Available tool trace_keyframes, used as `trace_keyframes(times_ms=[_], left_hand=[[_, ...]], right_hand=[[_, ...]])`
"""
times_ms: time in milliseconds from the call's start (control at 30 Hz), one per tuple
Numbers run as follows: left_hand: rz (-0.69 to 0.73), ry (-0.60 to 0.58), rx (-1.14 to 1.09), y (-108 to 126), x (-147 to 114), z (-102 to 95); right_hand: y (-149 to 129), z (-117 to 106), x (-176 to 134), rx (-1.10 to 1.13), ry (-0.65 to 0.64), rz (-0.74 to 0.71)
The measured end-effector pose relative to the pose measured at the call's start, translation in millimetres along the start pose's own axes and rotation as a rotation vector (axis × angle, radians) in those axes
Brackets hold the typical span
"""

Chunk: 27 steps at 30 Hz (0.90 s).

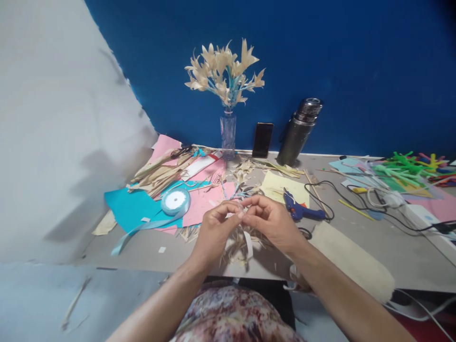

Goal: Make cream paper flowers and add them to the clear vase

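My left hand and my right hand meet over the front of the table, thumbs and forefingers pinched together. A narrow, curling white strip hangs below the fingertips, its upper end running up to my right hand's fingers. Whatever lies between my left fingertips is too small and hidden to make out. Dry straw-coloured scraps are scattered under both hands. Just right of my right hand rests a blue glue gun. To the left is a roll of light blue ribbon with its loose end trailing.
At the back stand a clear vase of pale husk flowers, a phone and a dark thermos. Dried husks lie left on coloured paper. Rightward are cables, pipe cleaners, a power strip and a beige cloth.
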<state>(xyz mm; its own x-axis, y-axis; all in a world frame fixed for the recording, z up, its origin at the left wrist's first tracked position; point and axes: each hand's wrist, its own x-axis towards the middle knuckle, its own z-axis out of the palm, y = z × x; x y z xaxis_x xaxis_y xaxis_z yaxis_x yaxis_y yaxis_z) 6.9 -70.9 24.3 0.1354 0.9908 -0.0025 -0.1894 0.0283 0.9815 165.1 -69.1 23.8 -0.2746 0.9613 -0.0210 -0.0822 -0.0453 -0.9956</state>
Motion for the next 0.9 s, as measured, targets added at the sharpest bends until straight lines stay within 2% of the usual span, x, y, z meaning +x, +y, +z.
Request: trace_keyframes(times_ms=[133, 233, 333, 433, 533, 633, 667, 700, 800, 900], left_hand=[[-0.099, -0.070, -0.156, -4.7, -0.4, -2.1], [-0.131, -0.112, -0.231, -6.2, -0.2, -4.0], [-0.055, -0.135, -0.136, -5.5, -0.9, -4.9], [0.073, -0.114, 0.122, -2.7, -2.9, -4.1], [0.162, 0.029, 0.345, 2.7, -1.8, -8.8], [0.172, 0.262, 0.428, 9.1, 8.1, -25.5], [0.163, 0.276, 0.469, 10.6, 13.5, -32.4], [0.150, 0.271, 0.537, 11.3, 19.8, -38.9], [0.078, 0.099, 0.776, 5.9, 41.7, -49.1], [0.097, -0.002, 0.885, -9.2, 64.4, -42.1]], right_hand=[[-10.7, -2.7, -2.6, -0.182, -0.051, 0.010], [-20.6, -7.3, -3.7, -0.372, -0.044, 0.002], [-27.1, -13.3, -3.1, -0.466, -0.030, 0.029], [-27.1, -18.8, -2.0, -0.472, -0.071, 0.096], [-20.3, -25.1, -1.9, -0.471, -0.127, 0.156], [-13.7, -36.0, -3.0, -0.421, -0.173, 0.221], [-13.1, -40.7, -3.5, -0.388, -0.179, 0.244], [-13.5, -45.5, -3.9, -0.348, -0.183, 0.263], [-18.5, -58.4, -3.9, -0.233, -0.216, 0.293], [-21.4, -65.7, -1.7, -0.157, -0.258, 0.291]])
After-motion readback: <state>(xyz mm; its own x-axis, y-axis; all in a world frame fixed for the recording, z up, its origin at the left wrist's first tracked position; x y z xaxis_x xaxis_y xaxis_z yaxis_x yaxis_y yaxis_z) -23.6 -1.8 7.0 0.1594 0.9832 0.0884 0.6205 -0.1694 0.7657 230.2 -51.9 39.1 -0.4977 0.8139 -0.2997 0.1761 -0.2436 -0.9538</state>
